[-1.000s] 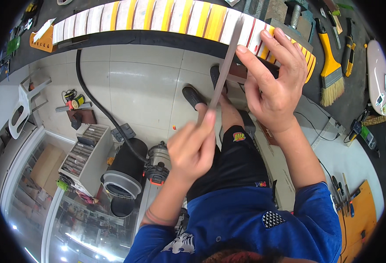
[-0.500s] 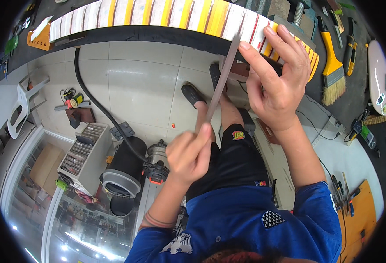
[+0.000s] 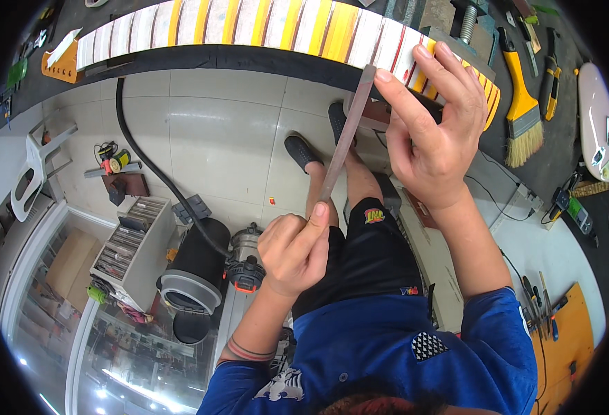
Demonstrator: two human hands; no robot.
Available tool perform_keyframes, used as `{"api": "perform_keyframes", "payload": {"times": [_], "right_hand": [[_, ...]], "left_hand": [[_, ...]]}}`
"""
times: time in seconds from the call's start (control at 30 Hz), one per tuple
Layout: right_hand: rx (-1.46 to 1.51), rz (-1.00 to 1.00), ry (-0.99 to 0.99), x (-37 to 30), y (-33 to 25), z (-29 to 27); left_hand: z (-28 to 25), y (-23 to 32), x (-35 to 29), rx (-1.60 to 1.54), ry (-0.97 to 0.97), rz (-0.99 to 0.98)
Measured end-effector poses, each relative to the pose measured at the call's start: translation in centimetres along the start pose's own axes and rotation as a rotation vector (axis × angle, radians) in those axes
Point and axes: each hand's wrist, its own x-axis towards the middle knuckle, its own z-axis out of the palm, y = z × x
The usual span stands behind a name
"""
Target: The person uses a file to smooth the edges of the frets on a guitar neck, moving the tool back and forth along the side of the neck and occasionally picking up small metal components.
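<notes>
My left hand [image 3: 294, 252] is closed round the lower end of a long flat file [image 3: 347, 131], thumb along its top. The file slants away from me, its far tip at the near edge of a guitar neck [image 3: 263, 26]. White and yellow tape strips cover the neck, with dark lines between them. My right hand [image 3: 439, 124] has its fingers stretched out, fingertips resting on the strips towards the neck's right end. Its index fingertip is just beside the file's tip. The neck's orange headstock [image 3: 60, 63] with holes shows at the far left.
On the dark bench [image 3: 249, 55], right of the neck, lie a yellow-handled brush [image 3: 523, 104] and a yellow-and-black cutter [image 3: 552, 83]. A metal vise [image 3: 469, 24] stands behind. Below left are a black hose [image 3: 152, 166], a bin [image 3: 192, 277] and a white chair [image 3: 35, 166].
The file's tip has drawn back towards me, off the strips to the neck's near edge. My left hand has shifted slightly down and left. The right hand stays nearly in place.
</notes>
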Motion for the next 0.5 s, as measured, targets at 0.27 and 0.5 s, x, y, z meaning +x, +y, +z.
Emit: {"api": "perform_keyframes", "payload": {"times": [0.27, 0.5], "right_hand": [[0.019, 0.003, 0.029, 0.5, 0.0, 0.2], [0.002, 0.010, -0.008, -0.2, -0.1, 0.0]], "left_hand": [[3.8, 0.6, 12.9, -0.101, 0.121, -0.009], [0.9, 0.7, 3.0, -0.082, 0.029, -0.069]]}}
